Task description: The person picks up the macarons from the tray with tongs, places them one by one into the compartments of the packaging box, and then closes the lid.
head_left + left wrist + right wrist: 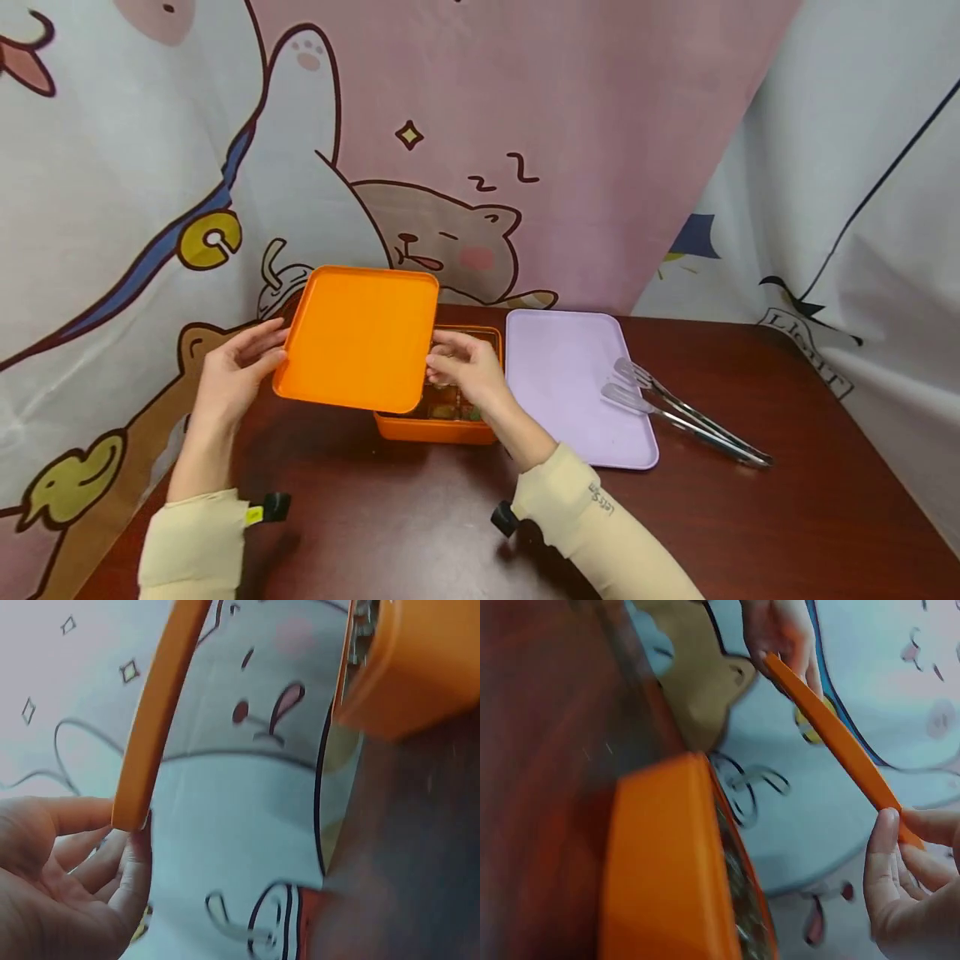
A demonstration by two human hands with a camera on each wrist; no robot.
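Flat orange plastic lid (358,337), centre-left of frame, is held tilted above and left of the open orange food box (438,425), left hand (234,375) and right hand (468,371) fingers pinching its opposite short edges.

Matt orange plastic lid (358,336), glossy wooden table (787,500)

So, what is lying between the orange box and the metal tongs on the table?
The lilac tray lies flat between the orange box and the tongs, whose tips rest on its right edge; the head view shows it.
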